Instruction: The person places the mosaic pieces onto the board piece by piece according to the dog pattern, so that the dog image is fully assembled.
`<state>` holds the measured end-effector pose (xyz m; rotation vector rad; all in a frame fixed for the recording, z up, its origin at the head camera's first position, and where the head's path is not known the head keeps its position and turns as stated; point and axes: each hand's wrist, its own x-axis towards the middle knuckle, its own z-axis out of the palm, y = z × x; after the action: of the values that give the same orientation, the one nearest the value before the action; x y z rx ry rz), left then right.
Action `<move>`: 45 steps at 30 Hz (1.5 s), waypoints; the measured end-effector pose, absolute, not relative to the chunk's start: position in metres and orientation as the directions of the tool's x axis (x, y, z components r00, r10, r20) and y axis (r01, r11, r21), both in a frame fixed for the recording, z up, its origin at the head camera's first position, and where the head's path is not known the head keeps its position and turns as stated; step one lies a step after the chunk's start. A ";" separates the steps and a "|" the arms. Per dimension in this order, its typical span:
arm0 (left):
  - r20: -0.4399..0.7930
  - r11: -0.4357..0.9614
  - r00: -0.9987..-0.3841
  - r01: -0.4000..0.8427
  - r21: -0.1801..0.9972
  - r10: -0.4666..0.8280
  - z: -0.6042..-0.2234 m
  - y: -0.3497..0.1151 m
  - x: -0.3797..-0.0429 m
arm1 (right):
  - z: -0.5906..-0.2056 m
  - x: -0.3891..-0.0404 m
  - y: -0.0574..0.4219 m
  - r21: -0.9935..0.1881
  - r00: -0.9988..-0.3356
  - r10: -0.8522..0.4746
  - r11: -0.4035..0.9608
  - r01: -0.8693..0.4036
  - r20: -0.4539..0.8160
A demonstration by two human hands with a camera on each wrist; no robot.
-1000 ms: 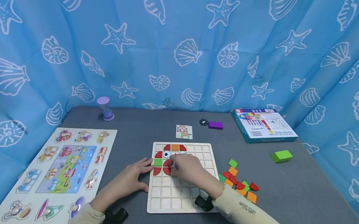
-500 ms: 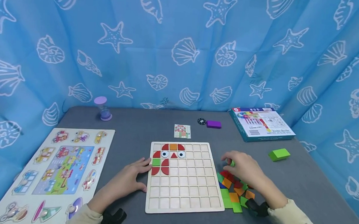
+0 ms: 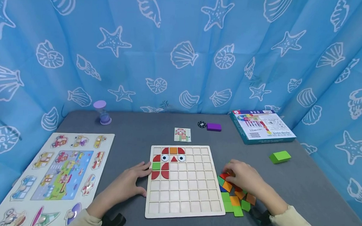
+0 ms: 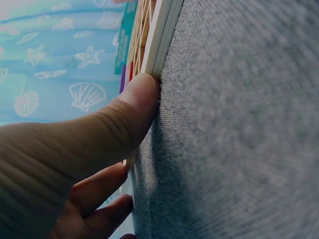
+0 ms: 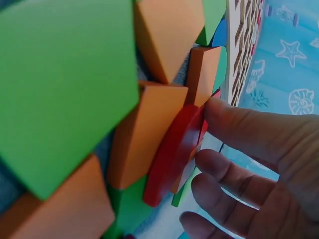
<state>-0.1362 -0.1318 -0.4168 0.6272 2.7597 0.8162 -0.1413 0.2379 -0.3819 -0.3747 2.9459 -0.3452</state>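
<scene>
A wooden grid board (image 3: 184,193) lies on the grey table, with red, orange and green pieces and two eye tiles (image 3: 181,158) set in its upper left cells. My left hand (image 3: 130,181) rests at the board's left edge; in the left wrist view its thumb (image 4: 139,92) touches the side. To the right of the board, my right hand (image 3: 244,176) is over a pile of loose pieces. In the right wrist view the thumb (image 5: 224,119) touches a red piece at the pile, with the other fingers loosely bent beside it. Orange blocks (image 5: 144,134) and a red curved piece (image 5: 174,154) lie close by.
A small pattern card (image 3: 182,134) lies behind the board. Farther back are a black chip (image 3: 202,124), a purple block (image 3: 214,127) and a boxed set (image 3: 262,126). A green block (image 3: 280,157) is at right, a vehicle puzzle (image 3: 105,163) and sand timer (image 3: 103,113) at left.
My right hand has gone from the red pieces on the board to the loose pile at the right, and now sits lower among the pieces. The left hand stays at the board's edge.
</scene>
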 end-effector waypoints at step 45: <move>-0.058 0.743 -0.877 0.368 0.560 0.477 -0.418 -0.133 -0.137 | -0.383 -0.169 0.114 -0.136 -0.893 -0.447 0.883 -0.449 0.047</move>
<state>-0.1374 -0.1334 -0.4181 0.6731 2.7454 0.8199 -0.1693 0.1142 -0.3832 -0.7287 3.0620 -0.2259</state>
